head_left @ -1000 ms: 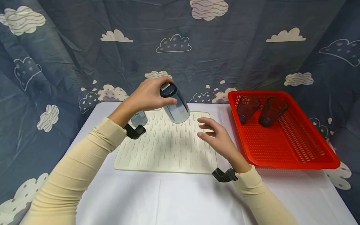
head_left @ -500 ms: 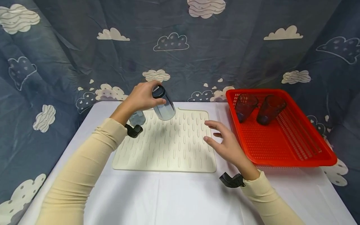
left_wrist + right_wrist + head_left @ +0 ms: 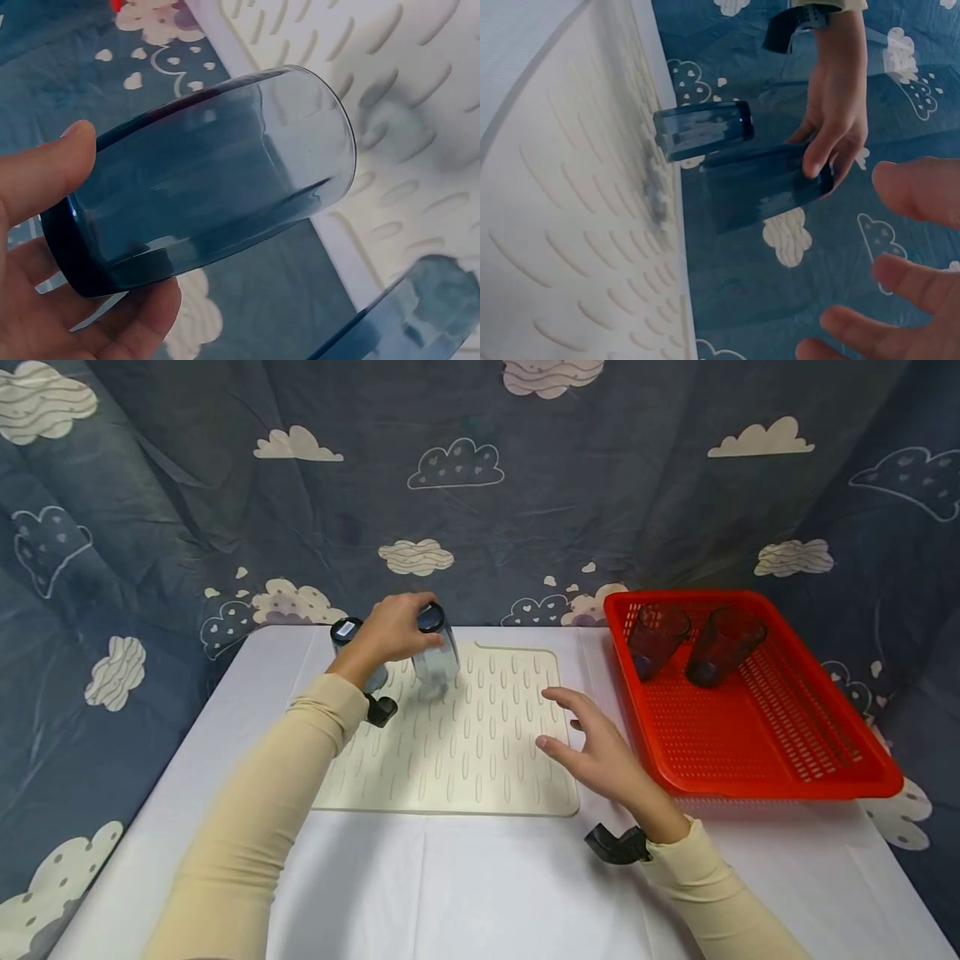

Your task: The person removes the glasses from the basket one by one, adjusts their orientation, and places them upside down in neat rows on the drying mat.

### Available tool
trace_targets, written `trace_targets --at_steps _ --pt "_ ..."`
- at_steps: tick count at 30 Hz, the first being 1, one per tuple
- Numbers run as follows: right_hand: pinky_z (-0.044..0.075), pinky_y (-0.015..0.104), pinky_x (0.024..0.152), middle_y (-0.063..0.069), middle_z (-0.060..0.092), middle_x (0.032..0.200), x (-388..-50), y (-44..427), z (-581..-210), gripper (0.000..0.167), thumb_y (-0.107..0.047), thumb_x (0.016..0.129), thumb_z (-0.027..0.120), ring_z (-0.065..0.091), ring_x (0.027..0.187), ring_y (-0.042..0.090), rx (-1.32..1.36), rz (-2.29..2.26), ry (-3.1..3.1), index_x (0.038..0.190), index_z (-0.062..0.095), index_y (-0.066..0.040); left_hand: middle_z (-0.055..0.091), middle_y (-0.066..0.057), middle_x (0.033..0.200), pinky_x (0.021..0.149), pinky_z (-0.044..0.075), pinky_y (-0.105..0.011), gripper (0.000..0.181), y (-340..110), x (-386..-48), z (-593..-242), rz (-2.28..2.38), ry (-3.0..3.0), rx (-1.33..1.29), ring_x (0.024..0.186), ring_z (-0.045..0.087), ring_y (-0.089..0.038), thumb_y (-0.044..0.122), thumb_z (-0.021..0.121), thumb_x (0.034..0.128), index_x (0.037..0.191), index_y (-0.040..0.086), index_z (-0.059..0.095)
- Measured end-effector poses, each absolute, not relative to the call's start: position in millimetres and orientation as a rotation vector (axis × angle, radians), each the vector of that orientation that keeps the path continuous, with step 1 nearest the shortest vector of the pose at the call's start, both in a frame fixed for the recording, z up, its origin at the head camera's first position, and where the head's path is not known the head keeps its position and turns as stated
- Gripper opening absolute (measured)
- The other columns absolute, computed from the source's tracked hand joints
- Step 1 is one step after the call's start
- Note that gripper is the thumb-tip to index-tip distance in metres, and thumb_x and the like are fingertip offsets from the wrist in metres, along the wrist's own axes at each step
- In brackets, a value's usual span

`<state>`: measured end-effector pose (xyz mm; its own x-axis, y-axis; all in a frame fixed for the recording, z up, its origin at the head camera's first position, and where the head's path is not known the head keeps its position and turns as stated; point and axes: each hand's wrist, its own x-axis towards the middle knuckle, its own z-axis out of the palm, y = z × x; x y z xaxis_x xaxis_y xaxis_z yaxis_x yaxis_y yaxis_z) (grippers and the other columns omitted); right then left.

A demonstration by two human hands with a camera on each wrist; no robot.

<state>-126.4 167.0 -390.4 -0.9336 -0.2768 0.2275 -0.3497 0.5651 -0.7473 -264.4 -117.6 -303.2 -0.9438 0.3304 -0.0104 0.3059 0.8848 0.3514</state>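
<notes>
My left hand (image 3: 391, 628) grips a blue-tinted glass (image 3: 437, 653) by its dark base, mouth downward, over the back of the cream ridged mat (image 3: 480, 752). In the left wrist view thumb and fingers wrap the base of that glass (image 3: 210, 180). A second blue glass (image 3: 347, 630) stands upside down at the mat's back left, partly behind my left hand; the right wrist view shows this glass (image 3: 705, 129) beside the held one (image 3: 769, 184). My right hand (image 3: 600, 756) hovers at the mat's right edge, fingers spread and holding nothing.
At the right, a red perforated basket (image 3: 750, 785) holds two glasses, one (image 3: 657, 642) left of the other (image 3: 724, 647), both leaning. A white cloth (image 3: 480, 885) covers the table, and a blue cloud-patterned curtain (image 3: 570, 518) hangs behind it.
My left hand has moved the held glass left and lower, and it is now more nearly upright. The other upside-down glass's base has come into view. My right hand has shifted slightly right and down.
</notes>
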Motion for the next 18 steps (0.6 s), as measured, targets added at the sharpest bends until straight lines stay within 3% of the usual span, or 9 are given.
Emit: trace_targets --at_steps 7,18 --pt "0.040 0.063 0.110 0.017 0.041 0.154 -125.8 163.9 -391.1 0.064 -0.013 0.088 0.071 0.038 0.143 0.036 0.536 1.284 -2.728 0.146 0.043 -0.007 0.059 -0.014 0.138 0.099 0.049 -0.048 0.064 -108.7 -275.2 -321.9 0.527 2.981 0.462 0.119 0.058 -0.032 0.034 0.073 0.0888 0.144 0.012 0.050" --pt "0.043 0.062 0.108 0.018 0.040 0.154 -122.5 165.8 -392.7 0.061 -0.013 0.090 0.069 0.039 0.142 0.036 0.537 1.258 -2.737 0.145 0.044 -0.006 0.054 -0.015 0.146 0.116 0.037 -0.053 0.069 -106.1 -282.5 -340.4 0.547 2.968 0.368 0.135 0.050 -0.036 0.034 0.075 0.0873 0.146 0.011 0.048"
